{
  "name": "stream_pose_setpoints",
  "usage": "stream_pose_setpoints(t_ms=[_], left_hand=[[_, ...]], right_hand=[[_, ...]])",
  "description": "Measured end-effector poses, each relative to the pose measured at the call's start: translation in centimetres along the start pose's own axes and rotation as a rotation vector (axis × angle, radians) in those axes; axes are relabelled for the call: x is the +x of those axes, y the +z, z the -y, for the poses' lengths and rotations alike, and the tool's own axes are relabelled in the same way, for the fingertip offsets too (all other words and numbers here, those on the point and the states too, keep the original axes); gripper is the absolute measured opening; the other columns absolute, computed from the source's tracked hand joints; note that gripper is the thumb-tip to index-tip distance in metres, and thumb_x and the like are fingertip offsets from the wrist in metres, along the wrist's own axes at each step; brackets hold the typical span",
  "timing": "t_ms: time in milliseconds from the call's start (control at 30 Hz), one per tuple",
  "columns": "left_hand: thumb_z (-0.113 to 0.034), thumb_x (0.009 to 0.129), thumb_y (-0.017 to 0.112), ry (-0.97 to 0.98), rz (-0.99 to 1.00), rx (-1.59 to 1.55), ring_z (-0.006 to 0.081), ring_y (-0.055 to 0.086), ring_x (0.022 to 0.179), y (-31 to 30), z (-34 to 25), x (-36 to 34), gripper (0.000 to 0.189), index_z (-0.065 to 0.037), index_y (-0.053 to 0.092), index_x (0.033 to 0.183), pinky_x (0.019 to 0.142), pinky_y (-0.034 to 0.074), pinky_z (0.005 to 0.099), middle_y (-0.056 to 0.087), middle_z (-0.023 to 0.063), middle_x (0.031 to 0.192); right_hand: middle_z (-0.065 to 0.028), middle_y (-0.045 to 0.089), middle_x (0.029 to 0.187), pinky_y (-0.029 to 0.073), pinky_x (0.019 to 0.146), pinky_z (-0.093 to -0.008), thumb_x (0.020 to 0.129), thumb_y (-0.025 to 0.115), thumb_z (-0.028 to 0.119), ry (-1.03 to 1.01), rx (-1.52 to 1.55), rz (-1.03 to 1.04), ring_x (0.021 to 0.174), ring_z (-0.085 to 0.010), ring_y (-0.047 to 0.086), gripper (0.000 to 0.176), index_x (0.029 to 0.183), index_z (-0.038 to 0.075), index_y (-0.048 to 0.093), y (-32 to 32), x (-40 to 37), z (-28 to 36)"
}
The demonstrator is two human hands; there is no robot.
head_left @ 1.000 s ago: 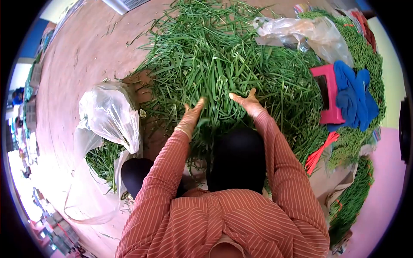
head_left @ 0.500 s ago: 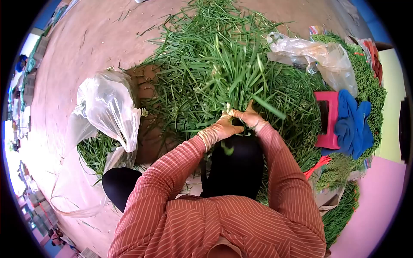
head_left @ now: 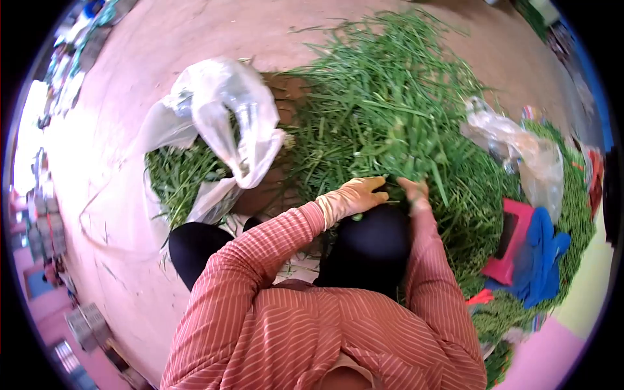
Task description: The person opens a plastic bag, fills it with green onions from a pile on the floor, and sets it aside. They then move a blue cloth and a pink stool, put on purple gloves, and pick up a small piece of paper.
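My left hand (head_left: 356, 197), in a pale yellowish glove, is over my dark knee with its thumb and finger apart, beside the lower ends of some green stems. Close to its right, my right hand (head_left: 415, 192) touches the base of a leafy green bunch (head_left: 409, 140); its fingers are blurred and partly hidden among the leaves. The bunch leans away from me over a large heap of long green stalks (head_left: 383, 84). Small pale buds or flowers show among the stalks.
At the left, a clear plastic bag (head_left: 257, 140) holds more greens (head_left: 185, 179). To the right are another plastic bag (head_left: 543, 166), a pink stool (head_left: 513, 240), a blue cloth (head_left: 543, 257), red strips (head_left: 480, 297) and piled thin green bundles (head_left: 575, 195).
The view has shifted, so the heap and bags appear farther right. My hands have moved apart from their close grip around the bunch, and my left thumb and finger have spread.
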State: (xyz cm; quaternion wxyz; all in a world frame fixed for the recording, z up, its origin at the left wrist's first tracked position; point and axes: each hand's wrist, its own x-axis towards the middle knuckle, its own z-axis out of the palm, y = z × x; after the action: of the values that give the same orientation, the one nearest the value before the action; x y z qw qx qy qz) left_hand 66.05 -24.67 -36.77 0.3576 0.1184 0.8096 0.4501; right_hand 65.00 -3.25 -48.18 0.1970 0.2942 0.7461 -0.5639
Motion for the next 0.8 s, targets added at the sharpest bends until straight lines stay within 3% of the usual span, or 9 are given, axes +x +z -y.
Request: stream_pose_setpoints(t_ms=[67, 200, 300, 400, 467, 500, 600, 733, 800], left_hand=[[-0.030, 0.086, 0.051, 0.033, 0.012, -0.044, 0.0226, 0.047, 0.113, -2.6, -0.9, -2.2, 0.049, -0.002, 0.042, 0.125, 0.094, 0.036, 0.0292, 0.050, 0.0153, 0.122], [-0.026, 0.088, 0.049, 0.115, -0.050, -0.148, 0.0182, 0.048, 0.111, -9.7, -3.4, -9.2, 0.042, -0.003, 0.045, 0.123, 0.095, 0.036, 0.0280, 0.052, 0.0113, 0.120], [-0.019, 0.088, 0.048, 0.193, -0.353, -0.075, 0.0149, 0.051, 0.103, -14.8, -2.1, -14.5, 0.032, -0.003, 0.053, 0.115, 0.091, 0.039, 0.0254, 0.057, 0.0087, 0.113], [-0.017, 0.089, 0.045, -0.007, -0.680, -0.329, 0.0116, 0.056, 0.089, -18.9, 0.6, -20.7, 0.026, -0.003, 0.059, 0.107, 0.080, 0.044, 0.0249, 0.061, 0.0073, 0.102], [-0.030, 0.091, 0.042, -0.050, -0.856, -0.604, 0.0173, 0.060, 0.085, -20.4, 4.8, -24.6, 0.038, 0.001, 0.057, 0.105, 0.079, 0.045, 0.0281, 0.063, 0.0103, 0.096], [-0.037, 0.089, 0.044, -0.284, -0.954, -0.733, 0.0188, 0.060, 0.083, -21.6, 7.6, -25.7, 0.042, 0.000, 0.058, 0.104, 0.078, 0.045, 0.0292, 0.063, 0.0097, 0.095], [-0.059, 0.076, 0.052, -0.541, -1.211, -0.875, 0.0206, 0.056, 0.086, -22.7, 12.8, -28.2, 0.072, 0.000, 0.048, 0.117, 0.071, 0.047, 0.0304, 0.055, 0.0146, 0.103], [-0.066, 0.069, 0.054, -0.462, -1.209, -0.799, 0.0272, 0.056, 0.092, -24.6, 15.4, -29.0, 0.087, 0.001, 0.042, 0.122, 0.074, 0.048, 0.0328, 0.050, 0.0214, 0.112], [-0.068, 0.068, 0.053, -0.586, -1.401, -0.784, 0.0311, 0.055, 0.095, -26.1, 14.1, -27.5, 0.089, 0.003, 0.042, 0.122, 0.078, 0.048, 0.0330, 0.046, 0.0258, 0.117]], right_hand=[[-0.0122, 0.062, 0.093, 0.047, 0.076, -0.0315, 0.073, 0.064, 0.012, -0.056, 0.204, 0.028, 0.084, -0.0224, 0.060, 0.033, 0.100, -0.007, 0.058, -1.5, -1.3, -0.2], [-0.0085, 0.062, 0.090, 0.049, 0.069, -0.0310, 0.075, 0.062, 0.016, 0.002, 0.681, 0.169, 0.077, -0.0193, 0.060, 0.031, 0.099, -0.002, 0.059, -3.8, -4.6, 2.2], [-0.0087, 0.060, 0.096, 0.049, 0.072, -0.0310, 0.079, 0.057, 0.024, -0.185, 0.743, 0.178, 0.084, -0.0191, 0.059, 0.036, 0.105, -0.001, 0.056, -5.1, -7.0, 5.7], [-0.0085, 0.058, 0.103, 0.048, 0.074, -0.0326, 0.083, 0.050, 0.028, -0.392, 0.751, 0.323, 0.085, -0.0193, 0.058, 0.040, 0.114, 0.003, 0.050, -7.5, -6.9, 9.1], [-0.0083, 0.057, 0.104, 0.049, 0.074, -0.0326, 0.085, 0.048, 0.030, -0.463, 0.735, 0.320, 0.086, -0.0192, 0.058, 0.042, 0.117, 0.003, 0.047, -7.1, -9.1, 14.1], [-0.0081, 0.057, 0.105, 0.049, 0.074, -0.0326, 0.086, 0.045, 0.032, -0.527, 0.719, 0.299, 0.086, -0.0192, 0.058, 0.045, 0.121, 0.003, 0.044, -6.8, -9.9, 16.0], [-0.0091, 0.051, 0.115, 0.048, 0.076, -0.0341, 0.088, 0.045, 0.036, -0.528, 0.599, 0.298, 0.094, -0.0194, 0.055, 0.049, 0.125, 0.006, 0.039, -10.9, -6.6, 19.7], [-0.0098, 0.050, 0.116, 0.047, 0.078, -0.0343, 0.087, 0.047, 0.034, -0.711, 0.551, 0.282, 0.096, -0.0197, 0.054, 0.047, 0.124, 0.006, 0.040, -8.9, -7.5, 29.3], [-0.0101, 0.051, 0.115, 0.047, 0.079, -0.0342, 0.087, 0.048, 0.032, -0.836, 0.571, 0.306, 0.097, -0.0198, 0.054, 0.044, 0.121, 0.006, 0.043, -5.1, -9.5, 34.5]])
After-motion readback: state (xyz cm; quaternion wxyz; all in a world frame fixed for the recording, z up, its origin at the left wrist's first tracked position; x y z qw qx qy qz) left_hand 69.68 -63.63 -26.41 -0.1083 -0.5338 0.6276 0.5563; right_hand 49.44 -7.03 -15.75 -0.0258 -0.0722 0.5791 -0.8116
